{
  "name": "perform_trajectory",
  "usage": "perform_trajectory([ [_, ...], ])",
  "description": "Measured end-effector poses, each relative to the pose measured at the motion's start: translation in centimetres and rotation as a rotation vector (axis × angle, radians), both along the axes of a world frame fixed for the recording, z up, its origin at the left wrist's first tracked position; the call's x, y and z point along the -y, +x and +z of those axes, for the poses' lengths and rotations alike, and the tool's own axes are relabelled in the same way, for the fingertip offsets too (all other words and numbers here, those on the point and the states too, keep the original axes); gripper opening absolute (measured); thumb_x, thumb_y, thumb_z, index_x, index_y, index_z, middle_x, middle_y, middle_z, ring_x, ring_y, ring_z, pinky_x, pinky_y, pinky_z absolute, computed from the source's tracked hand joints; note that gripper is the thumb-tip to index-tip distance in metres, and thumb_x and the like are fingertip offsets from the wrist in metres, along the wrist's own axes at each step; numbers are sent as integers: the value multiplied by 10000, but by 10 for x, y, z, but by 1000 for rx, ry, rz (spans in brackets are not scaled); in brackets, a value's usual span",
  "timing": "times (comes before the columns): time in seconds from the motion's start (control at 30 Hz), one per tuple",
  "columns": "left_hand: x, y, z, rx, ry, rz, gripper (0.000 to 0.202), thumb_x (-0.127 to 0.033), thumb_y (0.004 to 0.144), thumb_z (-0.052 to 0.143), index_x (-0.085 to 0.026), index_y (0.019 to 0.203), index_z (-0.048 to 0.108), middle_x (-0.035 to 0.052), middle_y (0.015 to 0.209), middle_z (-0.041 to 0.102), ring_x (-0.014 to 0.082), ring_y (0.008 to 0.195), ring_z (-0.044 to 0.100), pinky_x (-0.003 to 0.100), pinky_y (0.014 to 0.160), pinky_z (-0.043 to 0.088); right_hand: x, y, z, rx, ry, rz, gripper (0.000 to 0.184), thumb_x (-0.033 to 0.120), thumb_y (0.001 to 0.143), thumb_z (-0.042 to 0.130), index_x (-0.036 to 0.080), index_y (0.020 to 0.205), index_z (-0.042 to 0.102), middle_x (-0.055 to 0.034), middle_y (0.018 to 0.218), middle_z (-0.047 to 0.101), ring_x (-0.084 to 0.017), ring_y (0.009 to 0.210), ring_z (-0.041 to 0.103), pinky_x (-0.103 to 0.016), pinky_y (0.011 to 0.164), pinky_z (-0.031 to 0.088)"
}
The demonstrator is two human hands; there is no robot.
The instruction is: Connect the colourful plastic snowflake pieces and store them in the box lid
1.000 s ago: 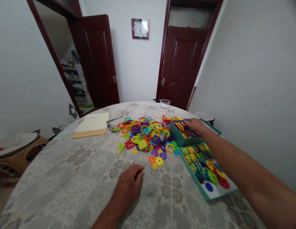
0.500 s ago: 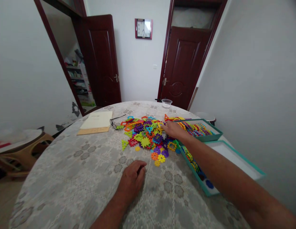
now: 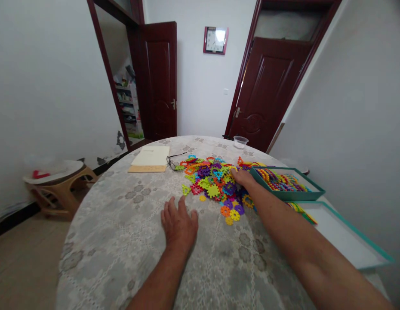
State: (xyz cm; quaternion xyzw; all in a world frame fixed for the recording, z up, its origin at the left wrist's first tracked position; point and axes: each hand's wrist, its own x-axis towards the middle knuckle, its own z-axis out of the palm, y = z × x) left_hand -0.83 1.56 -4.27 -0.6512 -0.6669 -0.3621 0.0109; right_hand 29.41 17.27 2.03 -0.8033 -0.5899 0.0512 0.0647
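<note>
A heap of colourful plastic gear and disc pieces [image 3: 213, 191] lies in the middle of the table. My right hand [image 3: 242, 177] reaches to the heap's right side, its fingers drawn together by a yellow piece. What is between those fingertips, if anything, is hidden. Nearer to me, my left hand [image 3: 179, 224] rests palm down on the tablecloth with its fingers spread, holding nothing. Yellow, orange and purple discs [image 3: 234, 215] lie loose at the heap's near edge.
Right of the heap stands a green-rimmed box [image 3: 288, 196] with rows of colourful pieces, beside a white-bottomed tray [image 3: 345, 241]. Glasses [image 3: 170, 163] and paper [image 3: 151, 156] lie at the back left. A clear bowl [image 3: 240, 141] stands at the far edge.
My left hand has gone from curled to flat with spread fingers, farther left of the loose discs. My right hand stays at the heap. The view has turned left.
</note>
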Motion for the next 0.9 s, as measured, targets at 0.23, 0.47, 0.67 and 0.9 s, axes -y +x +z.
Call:
perform_trajectory([
  [0.23,2,4,-1,19,-67,-94,642,-448,910,689,-138,1457,554,258,1496,540,445,1453,437,666,1224,250,14,-13,-1,-39,-40,-7,824,720,1024,312,106,1519,550,-232,1504,591,-328,1383,579,-382,1101,426],
  [0.47,4,2,6,43,-77,-148,723,-550,930,663,-101,1482,535,289,1498,543,435,1443,460,653,1222,263,68,-52,1,-31,2,-10,800,788,977,394,160,1415,628,-226,1418,643,-349,1300,620,-435,1070,442],
  [0.67,4,0,9,-18,-53,-164,661,-563,956,616,-112,1437,573,266,1470,578,414,1407,504,627,1205,301,122,-101,-17,-3,213,27,625,682,1014,450,183,1332,653,-217,1316,678,-351,1215,641,-523,1016,467],
  [0.9,2,0,16,-133,-115,-185,627,-571,972,592,-155,1440,586,230,1468,598,395,1382,525,599,1169,354,162,-123,-12,-148,279,225,443,520,1060,479,228,1339,659,-138,1327,696,-289,1221,634,-430,1047,455],
])
